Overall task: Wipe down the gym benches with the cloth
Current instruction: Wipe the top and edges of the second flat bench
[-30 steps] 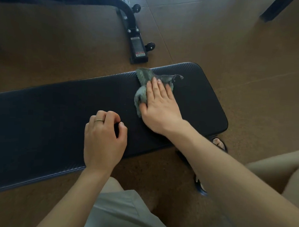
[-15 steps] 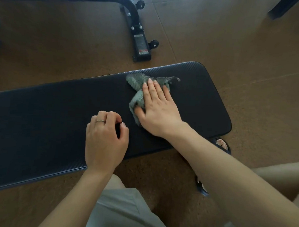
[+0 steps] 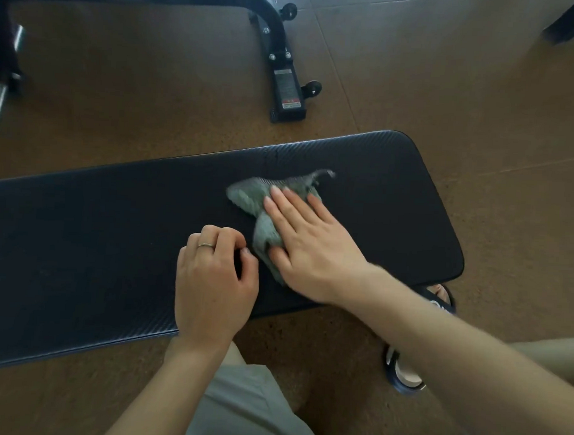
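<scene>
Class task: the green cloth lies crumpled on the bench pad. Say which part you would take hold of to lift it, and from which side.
Grip the cloth at its bunched left lobe, coming from above and from the left. That part stands free of the right hand, which lies flat over the rest, and its raised folds probably give fingers something to pinch. The thin tail at the far right looks too slight.

Bench pad is bare at frame left. Left hand and cloth occupy centre.
</scene>
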Demonstrator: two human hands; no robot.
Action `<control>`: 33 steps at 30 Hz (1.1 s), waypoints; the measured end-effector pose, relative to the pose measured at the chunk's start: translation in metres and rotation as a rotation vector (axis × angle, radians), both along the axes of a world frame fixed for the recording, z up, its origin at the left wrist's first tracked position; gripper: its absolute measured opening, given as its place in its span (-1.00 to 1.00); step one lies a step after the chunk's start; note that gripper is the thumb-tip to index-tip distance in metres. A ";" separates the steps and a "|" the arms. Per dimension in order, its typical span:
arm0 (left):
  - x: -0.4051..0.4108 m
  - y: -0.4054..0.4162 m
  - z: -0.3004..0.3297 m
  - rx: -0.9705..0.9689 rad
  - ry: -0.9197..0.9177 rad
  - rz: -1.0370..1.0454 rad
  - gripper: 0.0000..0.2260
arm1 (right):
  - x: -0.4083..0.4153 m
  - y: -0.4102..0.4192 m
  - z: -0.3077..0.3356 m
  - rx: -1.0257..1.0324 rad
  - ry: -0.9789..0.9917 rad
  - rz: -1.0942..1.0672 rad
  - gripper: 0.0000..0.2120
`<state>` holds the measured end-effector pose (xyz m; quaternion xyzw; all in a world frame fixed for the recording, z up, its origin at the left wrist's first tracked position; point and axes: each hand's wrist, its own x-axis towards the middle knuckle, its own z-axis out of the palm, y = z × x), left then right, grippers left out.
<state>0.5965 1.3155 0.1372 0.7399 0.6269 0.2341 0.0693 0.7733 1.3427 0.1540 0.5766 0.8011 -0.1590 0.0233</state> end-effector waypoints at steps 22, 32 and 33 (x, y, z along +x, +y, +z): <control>-0.001 0.000 -0.003 0.036 -0.046 0.035 -0.92 | 0.105 0.119 -0.005 0.108 -0.106 -0.374 -0.54; 0.005 0.001 -0.002 0.023 0.005 0.024 -0.97 | -0.059 0.130 -0.008 0.110 -0.055 -0.117 -0.52; 0.004 0.001 -0.002 0.020 0.002 0.024 -0.96 | -0.077 0.131 -0.008 0.117 -0.006 -0.091 -0.56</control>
